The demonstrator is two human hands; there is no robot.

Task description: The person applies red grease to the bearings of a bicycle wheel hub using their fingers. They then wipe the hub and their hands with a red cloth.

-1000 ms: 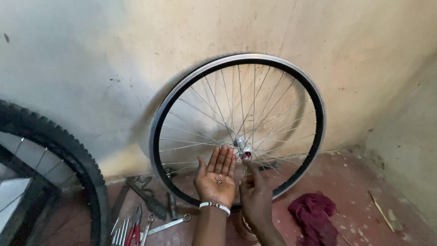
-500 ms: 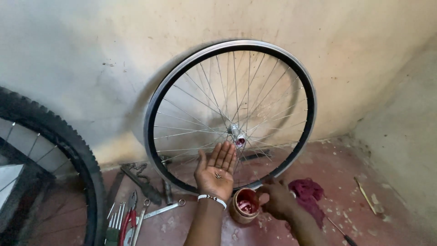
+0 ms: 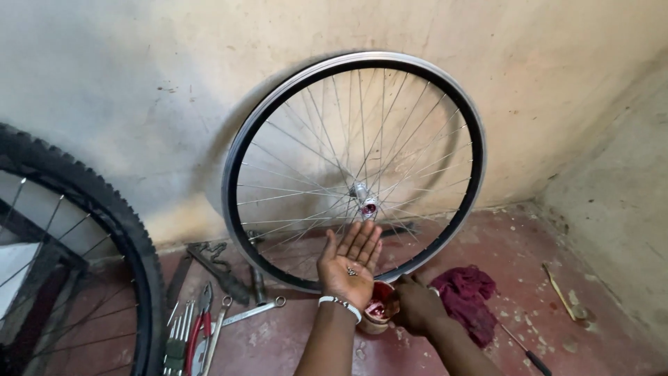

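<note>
A bare spoked bicycle rim (image 3: 240, 150) leans upright against the wall, its silver hub (image 3: 364, 198) stained red. My left hand (image 3: 348, 263) is held flat, palm up, just below the hub, with a few small dark bits (image 3: 351, 271) lying in the palm; a silver bracelet sits on the wrist. My right hand (image 3: 416, 305) is low on the floor, fingers at a small round tin of red grease (image 3: 376, 313). Whether it grips the tin or only dips into it is unclear.
A tyred bicycle wheel (image 3: 104, 230) stands at the left. Tools lie on the red floor: a spanner (image 3: 250, 312), red-handled pliers (image 3: 198, 327), several hex keys (image 3: 174, 334). A maroon rag (image 3: 470, 296) and a screwdriver (image 3: 525, 351) lie right. A wall corner closes the right side.
My right hand dropped from beside the hub to the grease tin on the floor. My left hand stayed palm up. The view shifted a little to the left.
</note>
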